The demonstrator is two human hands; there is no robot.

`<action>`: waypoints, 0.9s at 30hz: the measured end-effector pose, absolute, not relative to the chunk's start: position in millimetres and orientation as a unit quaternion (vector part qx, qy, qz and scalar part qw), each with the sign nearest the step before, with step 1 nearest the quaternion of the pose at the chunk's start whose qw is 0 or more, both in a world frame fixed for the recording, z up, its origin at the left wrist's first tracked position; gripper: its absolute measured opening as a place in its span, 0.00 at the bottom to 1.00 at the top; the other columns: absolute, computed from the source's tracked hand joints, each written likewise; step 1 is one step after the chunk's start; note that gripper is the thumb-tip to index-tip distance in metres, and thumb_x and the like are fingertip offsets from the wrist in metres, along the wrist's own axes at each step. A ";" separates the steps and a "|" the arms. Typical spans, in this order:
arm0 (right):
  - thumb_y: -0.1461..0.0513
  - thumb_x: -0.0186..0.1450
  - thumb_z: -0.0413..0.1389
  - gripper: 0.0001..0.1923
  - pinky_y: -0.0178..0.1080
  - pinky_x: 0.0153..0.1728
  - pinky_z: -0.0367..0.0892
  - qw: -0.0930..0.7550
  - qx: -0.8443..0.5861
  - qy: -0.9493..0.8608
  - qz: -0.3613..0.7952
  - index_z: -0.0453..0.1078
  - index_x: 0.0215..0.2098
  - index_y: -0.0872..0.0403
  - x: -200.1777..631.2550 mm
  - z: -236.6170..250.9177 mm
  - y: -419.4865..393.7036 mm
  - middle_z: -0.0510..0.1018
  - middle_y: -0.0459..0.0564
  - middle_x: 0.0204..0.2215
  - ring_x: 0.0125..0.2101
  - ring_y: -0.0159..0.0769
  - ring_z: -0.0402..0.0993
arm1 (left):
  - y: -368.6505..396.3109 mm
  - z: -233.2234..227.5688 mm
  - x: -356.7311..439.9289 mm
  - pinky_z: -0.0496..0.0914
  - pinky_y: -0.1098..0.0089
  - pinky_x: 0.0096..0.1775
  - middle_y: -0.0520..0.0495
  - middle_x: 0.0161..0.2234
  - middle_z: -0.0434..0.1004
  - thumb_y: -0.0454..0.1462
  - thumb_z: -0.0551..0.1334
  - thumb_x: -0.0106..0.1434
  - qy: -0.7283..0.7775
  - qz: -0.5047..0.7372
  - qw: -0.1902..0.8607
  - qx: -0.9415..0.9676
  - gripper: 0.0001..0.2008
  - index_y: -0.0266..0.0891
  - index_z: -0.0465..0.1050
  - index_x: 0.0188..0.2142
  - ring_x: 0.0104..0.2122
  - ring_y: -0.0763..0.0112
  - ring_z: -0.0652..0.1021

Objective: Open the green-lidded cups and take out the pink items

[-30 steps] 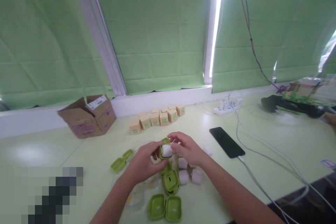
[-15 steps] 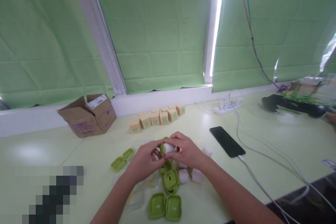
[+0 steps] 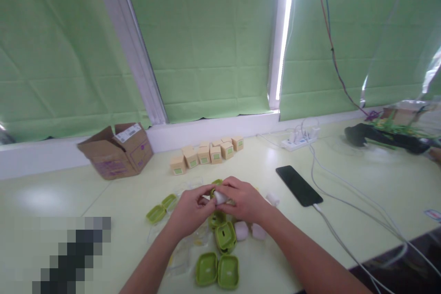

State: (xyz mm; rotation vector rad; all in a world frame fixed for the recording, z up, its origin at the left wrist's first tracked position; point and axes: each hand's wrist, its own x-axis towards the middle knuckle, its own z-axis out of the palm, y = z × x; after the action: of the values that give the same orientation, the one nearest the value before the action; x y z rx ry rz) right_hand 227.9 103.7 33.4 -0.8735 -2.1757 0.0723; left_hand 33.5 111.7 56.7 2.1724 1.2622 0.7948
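Observation:
Above the middle of the table my two hands meet around a small white roll [image 3: 220, 198] and a green plastic piece [image 3: 212, 192]. My left hand [image 3: 189, 210] is closed on the green piece, which its fingers largely cover. From the right, my right hand [image 3: 243, 200] grips the white roll, pressed against the green piece. Just below lie green slotted pieces [image 3: 225, 235], beside white rolls [image 3: 241, 230]. An open green two-part case [image 3: 206, 269] rests near the front. Another open green case [image 3: 156, 214] lies left of my left hand.
Clear plastic packaging [image 3: 181, 259] lies by my left forearm. Small cardboard boxes [image 3: 204, 155] stand in rows behind my hands. A larger open carton [image 3: 120, 154] is at back left. To the right are a phone [image 3: 299, 185] on a white cable and a power strip [image 3: 299, 141].
My right hand has turned slightly over the white roll, which now shows less and sits tilted. The green piece is more covered by my fingers.

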 end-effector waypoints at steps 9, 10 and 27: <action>0.59 0.61 0.55 0.19 0.37 0.37 0.70 0.354 -0.369 -0.859 -0.021 0.67 0.50 0.55 220.7 33.2 100.8 0.73 0.52 0.39 0.37 0.37 0.71 | 102.3 68.0 40.5 0.65 0.72 0.30 0.53 0.26 0.78 0.31 0.53 0.55 0.449 0.249 0.123 0.849 0.16 0.41 0.75 0.40 0.23 0.72 0.74; 0.59 0.61 0.55 0.18 0.37 0.37 0.70 0.354 -0.370 -0.858 -0.024 0.68 0.49 0.55 220.1 33.4 100.4 0.73 0.52 0.39 0.37 0.37 0.72 | 101.7 68.3 40.8 0.65 0.71 0.31 0.53 0.27 0.78 0.31 0.53 0.55 0.447 0.245 0.113 0.853 0.15 0.41 0.74 0.40 0.24 0.71 0.74; 0.58 0.60 0.55 0.18 0.37 0.29 0.70 0.367 -0.386 -0.841 -0.096 0.68 0.47 0.57 211.0 32.4 97.9 0.74 0.53 0.38 0.33 0.37 0.72 | 99.4 66.9 43.3 0.67 0.67 0.37 0.47 0.33 0.77 0.30 0.51 0.60 0.429 0.232 0.070 0.870 0.11 0.39 0.69 0.37 0.33 0.65 0.76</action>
State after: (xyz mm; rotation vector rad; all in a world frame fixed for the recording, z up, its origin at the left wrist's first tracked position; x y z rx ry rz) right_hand 211.0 97.9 32.4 -0.9928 -2.1600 -0.2479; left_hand 43.3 99.4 66.9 2.6190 1.2905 0.6984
